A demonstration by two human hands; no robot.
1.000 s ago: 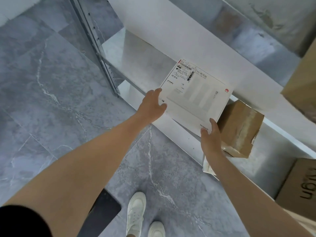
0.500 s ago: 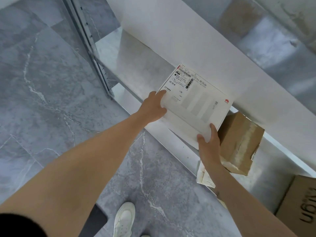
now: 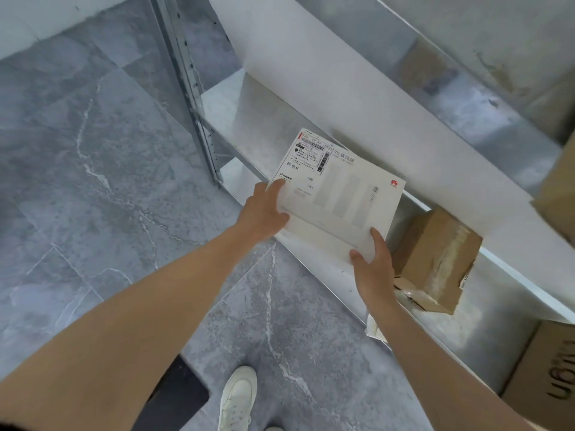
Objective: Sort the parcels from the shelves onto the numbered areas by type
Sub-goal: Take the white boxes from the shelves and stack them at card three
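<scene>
White parcel (image 3: 339,197) drawn further out over the front edge of the shelf (image 3: 242,119). We hold it with left hand (image 3: 264,213) and right hand (image 3: 371,269), fingers clamped on its near corners. Risk: shallow corner grips slip and it drops to the floor (image 3: 93,181).

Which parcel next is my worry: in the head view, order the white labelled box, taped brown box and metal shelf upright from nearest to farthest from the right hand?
1. White labelled box: the right hand grips its corner.
2. Taped brown box: just right of that hand.
3. Metal shelf upright: far left.
</scene>
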